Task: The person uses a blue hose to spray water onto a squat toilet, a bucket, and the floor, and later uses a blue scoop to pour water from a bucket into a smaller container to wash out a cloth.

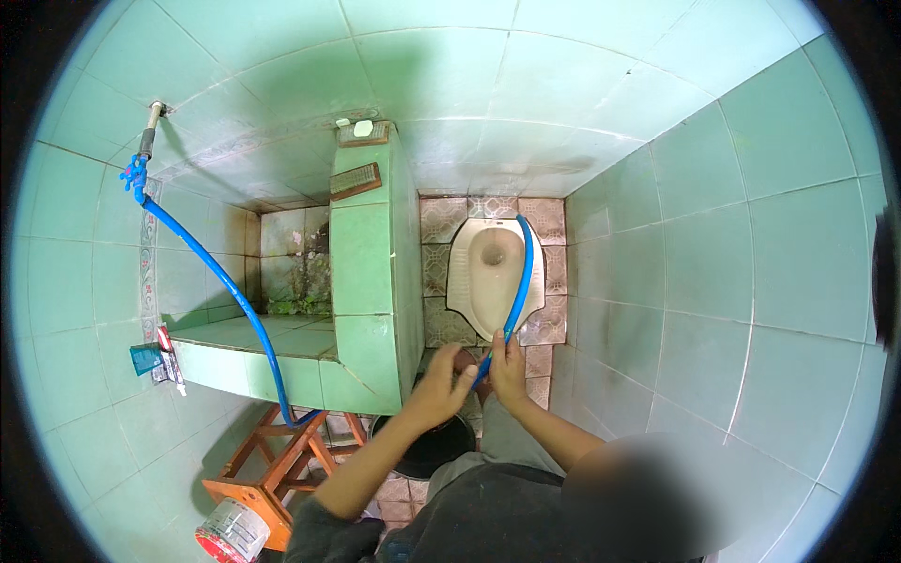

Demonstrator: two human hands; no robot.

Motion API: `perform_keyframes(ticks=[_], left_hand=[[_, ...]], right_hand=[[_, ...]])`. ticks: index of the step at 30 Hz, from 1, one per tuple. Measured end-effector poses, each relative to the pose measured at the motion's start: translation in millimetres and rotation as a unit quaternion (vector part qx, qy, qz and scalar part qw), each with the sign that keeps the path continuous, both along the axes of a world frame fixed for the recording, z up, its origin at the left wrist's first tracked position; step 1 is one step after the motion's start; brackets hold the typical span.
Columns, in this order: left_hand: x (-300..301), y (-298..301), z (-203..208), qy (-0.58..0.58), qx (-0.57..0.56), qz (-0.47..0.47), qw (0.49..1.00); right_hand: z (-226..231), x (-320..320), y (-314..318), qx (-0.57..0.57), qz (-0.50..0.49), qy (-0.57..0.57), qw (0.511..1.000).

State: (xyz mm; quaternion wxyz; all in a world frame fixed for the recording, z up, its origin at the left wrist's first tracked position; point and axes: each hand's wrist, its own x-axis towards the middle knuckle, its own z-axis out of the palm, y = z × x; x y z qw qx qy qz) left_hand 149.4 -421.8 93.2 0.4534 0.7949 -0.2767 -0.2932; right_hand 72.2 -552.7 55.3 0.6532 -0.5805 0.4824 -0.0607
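Observation:
A blue hose (526, 272) runs from my hands out over the white squat toilet (460, 272), its far end by the toilet's back rim. My right hand (508, 373) is closed round the hose near the toilet's front edge. Just left of it, my left hand (438, 389) has its thumb and fingers apart, close beside the hose and holding nothing that I can see. The hose's other end joins a blue tap (136, 174) on the left wall, crosses the tiled basin's edge and dips to a wooden stool (258, 441).
A green tiled ledge (361, 258) divides basin from toilet and carries a brush (355, 180). Below my left hand stands a black bucket (455, 436). A white and red pail (233, 533) rests by the stool. Green tiled walls (704, 235) close in the right side.

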Motion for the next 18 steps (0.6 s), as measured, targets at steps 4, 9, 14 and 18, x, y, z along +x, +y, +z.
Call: perform_keyframes(ticks=[4, 9, 14, 18], left_hand=[[-48.3, -7.7, -41.0, 0.145, -0.035, -0.009, 0.989], [-56.8, 8.2, -46.7, 0.142, 0.055, -0.019, 0.988], [-58.0, 32.6, -47.0, 0.138, 0.102, -0.025, 0.985], [-59.0, 39.5, -52.6, 0.146, 0.102, -0.015, 0.984]], right_hand=[[-8.5, -6.1, -2.9, -0.095, -0.009, -0.041, 0.995], [-1.2, 27.6, -57.7, 0.126, -0.047, -0.088, 0.987], [-37.1, 96.1, -148.2, 0.386, -0.159, -0.159, 0.894], [-77.9, 106.7, -196.5, 0.406, -0.119, -0.205, 0.883]])
